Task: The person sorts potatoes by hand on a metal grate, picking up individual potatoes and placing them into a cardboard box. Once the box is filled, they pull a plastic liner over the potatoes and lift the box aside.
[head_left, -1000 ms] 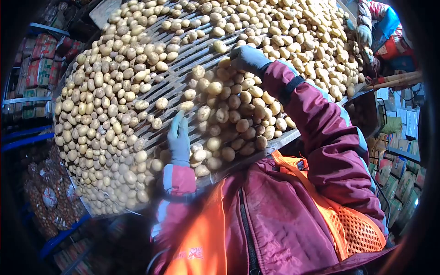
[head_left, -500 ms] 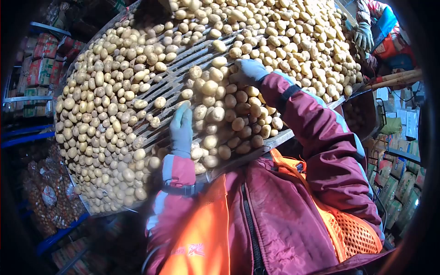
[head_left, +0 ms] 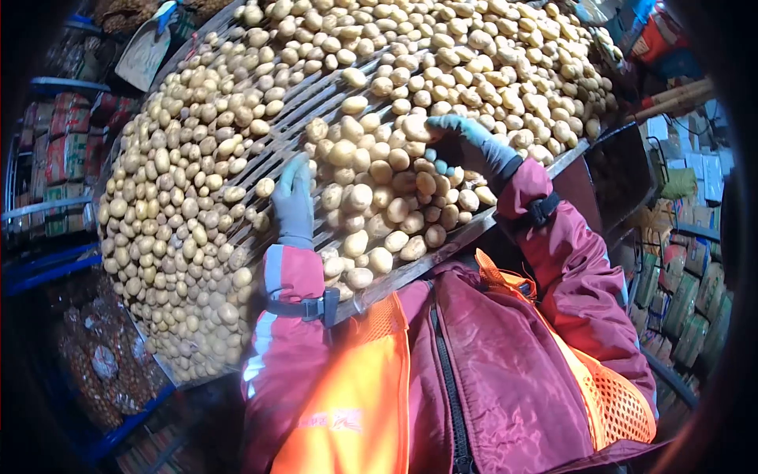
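Observation:
Potatoes (head_left: 359, 197) of mixed sizes lie heaped on a slatted table (head_left: 264, 162) in front of me. My left hand (head_left: 294, 204), in a grey-green glove, rests at the left edge of the middle heap, its fingers stretched forward and no potato visible in them. On the heap's right side is my right hand (head_left: 479, 148), gloved alike. Its fingers are apart and curved, with a dark gap between them, and the upper fingertip is beside a potato (head_left: 416, 127). Part of the right palm is turned away from view.
A wooden edge board (head_left: 466, 233) runs along my side of the table. At top left is a scoop (head_left: 144, 54) with a blue handle. Filled net bags (head_left: 103, 359) lie lower left, and stacked sacks (head_left: 683, 292) stand at right. Another person's red-orange clothing (head_left: 654, 39) shows at top right.
My right hand has shifted right and a little down, its fingers opening away from the potatoes. My left hand has moved slightly left. The view has shifted, bringing the scoop into sight.

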`<control>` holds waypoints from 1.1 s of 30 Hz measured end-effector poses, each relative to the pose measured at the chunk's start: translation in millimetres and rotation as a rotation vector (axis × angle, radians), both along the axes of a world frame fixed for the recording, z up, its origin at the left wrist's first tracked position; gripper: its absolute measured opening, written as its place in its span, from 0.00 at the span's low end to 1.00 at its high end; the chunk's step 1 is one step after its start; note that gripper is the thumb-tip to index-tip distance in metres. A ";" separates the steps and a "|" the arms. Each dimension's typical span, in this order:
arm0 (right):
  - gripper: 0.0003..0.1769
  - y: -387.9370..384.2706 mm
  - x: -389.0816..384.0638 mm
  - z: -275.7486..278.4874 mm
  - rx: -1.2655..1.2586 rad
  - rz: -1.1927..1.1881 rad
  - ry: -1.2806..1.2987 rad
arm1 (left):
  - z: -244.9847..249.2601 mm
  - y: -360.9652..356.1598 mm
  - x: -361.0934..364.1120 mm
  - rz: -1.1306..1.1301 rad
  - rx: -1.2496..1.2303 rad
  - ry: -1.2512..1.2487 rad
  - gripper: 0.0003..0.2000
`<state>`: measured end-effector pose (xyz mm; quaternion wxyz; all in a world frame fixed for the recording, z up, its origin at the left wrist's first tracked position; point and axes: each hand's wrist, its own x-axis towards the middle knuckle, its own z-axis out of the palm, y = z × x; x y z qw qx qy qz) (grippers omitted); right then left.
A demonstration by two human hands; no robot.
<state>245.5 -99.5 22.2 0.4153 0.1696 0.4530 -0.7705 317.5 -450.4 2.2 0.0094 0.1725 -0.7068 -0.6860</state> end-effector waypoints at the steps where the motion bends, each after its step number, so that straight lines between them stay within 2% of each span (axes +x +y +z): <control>1: 0.18 -5.3 9.1 1.0 -0.066 -0.043 -0.018 | 2.7 11.9 -4.0 -0.032 0.069 0.008 0.17; 2: 0.18 -9.5 17.6 0.0 -0.135 -0.084 -0.036 | 5.2 23.7 -5.1 -0.159 0.054 0.041 0.20; 4: 0.18 -12.0 29.6 10.4 -0.156 0.021 -0.076 | 32.9 59.8 -5.5 -0.285 0.068 0.046 0.20; 6: 0.19 -20.0 44.6 20.1 -0.197 0.005 -0.002 | 31.8 91.0 -3.4 -0.296 0.246 0.023 0.21; 10: 0.18 -24.5 54.1 4.9 -0.286 0.029 0.000 | 25.1 118.1 4.2 -0.280 -0.016 -0.014 0.18; 12: 0.19 -25.1 55.1 -14.2 -0.237 -0.012 -0.045 | 22.2 109.4 2.8 -0.334 -0.097 0.042 0.16; 15: 0.21 -27.8 58.0 2.1 -0.159 -0.126 -0.059 | -11.2 68.2 -13.5 -0.309 -0.276 0.287 0.14; 17: 0.22 -21.0 57.0 -1.6 -0.020 -0.255 -0.024 | -25.0 38.4 -39.1 -0.114 -0.434 0.321 0.16; 20: 0.23 -6.1 61.1 -9.0 -0.048 -0.235 0.010 | -18.7 8.4 -83.2 -0.053 -0.794 0.269 0.22; 23: 0.22 -2.3 68.3 -3.9 -0.066 -0.177 -0.002 | -54.6 -7.0 -114.9 -0.190 -0.964 0.054 0.30; 24: 0.22 -1.6 71.6 -6.1 -0.065 -0.186 -0.002 | -53.2 -7.4 -122.2 -0.198 -0.962 0.058 0.30; 26: 0.21 -0.9 76.7 -12.3 -0.121 -0.205 0.039 | -49.0 -9.3 -135.8 -0.395 -0.747 -0.127 0.30; 28: 0.20 -0.2 76.1 -13.0 -0.126 -0.195 0.032 | -29.5 -2.2 -133.6 -0.395 -0.762 -0.141 0.31; 30: 0.20 -1.9 76.1 -14.9 -0.125 -0.155 0.071 | -6.7 6.7 -123.8 -0.623 -1.380 -0.015 0.31; 32: 0.20 -4.5 75.2 -5.9 -0.136 -0.134 0.044 | -3.2 3.2 -122.7 -0.626 -1.352 -0.048 0.32; 33: 0.21 -4.3 71.3 -0.2 -0.141 -0.118 0.020 | -13.5 -6.0 -124.1 -0.606 -1.217 -0.041 0.32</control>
